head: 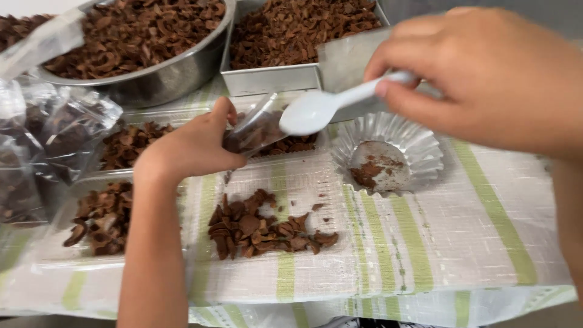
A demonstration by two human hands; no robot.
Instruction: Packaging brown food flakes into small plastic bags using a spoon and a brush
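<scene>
Left hand (194,146) pinches small clear bag (258,127) of brown chips, right hand (486,79) grips white spoon (328,104) over it; fluted foil cup (419,146) holds crumbs.

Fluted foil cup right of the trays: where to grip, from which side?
Pinch the foil cup by its flared fluted rim on the near-right edge, coming from above right. The rim stands proud of the striped cloth; that side is away from the right hand and white spoon.

Two bare hands, left hand (194,143) and right hand (486,73); bare forearms, no sleeves seen; no rings, no gloves, no watch.
</scene>
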